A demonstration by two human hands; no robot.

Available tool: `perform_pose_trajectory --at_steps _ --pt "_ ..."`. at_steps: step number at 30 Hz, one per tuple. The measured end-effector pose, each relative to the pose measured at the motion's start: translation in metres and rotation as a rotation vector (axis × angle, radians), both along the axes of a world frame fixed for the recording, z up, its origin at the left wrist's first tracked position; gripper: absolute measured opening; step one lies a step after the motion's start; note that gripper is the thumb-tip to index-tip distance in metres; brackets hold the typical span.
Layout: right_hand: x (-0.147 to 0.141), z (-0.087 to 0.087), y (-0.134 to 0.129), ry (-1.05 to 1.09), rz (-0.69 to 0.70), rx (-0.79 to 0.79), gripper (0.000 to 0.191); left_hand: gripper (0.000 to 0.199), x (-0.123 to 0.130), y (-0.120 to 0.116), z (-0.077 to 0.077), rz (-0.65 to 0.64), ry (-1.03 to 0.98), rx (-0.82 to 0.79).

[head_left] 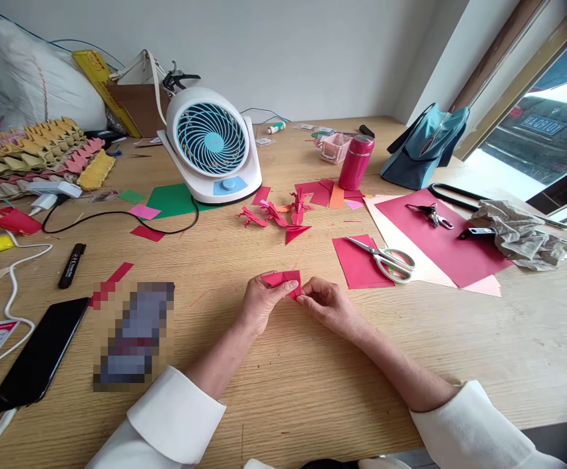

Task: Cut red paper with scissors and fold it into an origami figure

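Observation:
A small piece of folded red paper [282, 279] is in my left hand [260, 301], the thumb pressed on its face and the fingers behind. My right hand [329, 305] pinches the lower right corner of the same paper between thumb and fingertips. Beyond my hands lie several folded red paper figures [299, 208] that look like cranes, with a red folded triangle [297, 232] in front of them. To the right, scissors [391, 260] with white handles rest partly on a stack of red paper squares [356, 262].
A white fan [211, 146] stands at the back, its black cable [117, 220] running left. A pink bottle [356, 163], large red sheet [439, 241], keys [432, 213] and teal bag [427, 146] are rightward. Leftward lie a black phone [39, 352], a marker [72, 266] and egg cartons [29, 156].

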State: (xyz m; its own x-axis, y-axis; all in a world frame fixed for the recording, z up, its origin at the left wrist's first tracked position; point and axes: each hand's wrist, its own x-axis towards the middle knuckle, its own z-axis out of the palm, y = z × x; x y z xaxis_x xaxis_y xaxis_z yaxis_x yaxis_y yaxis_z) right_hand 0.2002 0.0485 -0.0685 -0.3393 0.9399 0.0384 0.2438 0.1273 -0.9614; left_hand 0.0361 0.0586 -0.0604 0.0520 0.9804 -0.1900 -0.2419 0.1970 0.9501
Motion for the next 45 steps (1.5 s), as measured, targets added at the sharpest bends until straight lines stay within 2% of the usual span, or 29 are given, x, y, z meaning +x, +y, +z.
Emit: perform_pose_trajectory --at_steps 3,8,13,18,22,29,36,45 --pt "0.0 0.002 0.002 0.144 -0.032 -0.072 0.026 0.019 0.001 -0.001 0.0 -0.017 0.044 0.021" --pt "0.001 0.0 0.004 0.289 -0.075 -0.076 0.03 0.021 0.003 -0.004 0.001 -0.07 0.19 0.084" --pt "0.001 -0.006 0.004 0.259 -0.095 -0.058 0.033 0.023 0.004 -0.004 -0.001 -0.064 0.236 0.109" --pt "0.002 -0.005 0.004 0.215 -0.131 -0.041 0.033 0.02 0.004 -0.004 -0.007 -0.079 0.116 0.088" --pt "0.001 -0.005 0.005 0.208 -0.155 -0.027 0.033 0.019 0.005 -0.004 -0.013 -0.037 0.064 0.078" --pt "0.0 -0.008 0.006 0.21 -0.121 -0.097 0.035 0.015 0.003 -0.004 -0.015 0.043 0.1 0.115" --pt "0.002 -0.003 0.007 0.198 -0.054 -0.141 0.035 0.019 0.001 -0.004 -0.015 0.01 0.129 0.145" --pt "0.001 -0.006 0.006 0.237 -0.079 -0.082 0.034 0.02 0.004 -0.006 -0.015 -0.038 0.173 0.137"
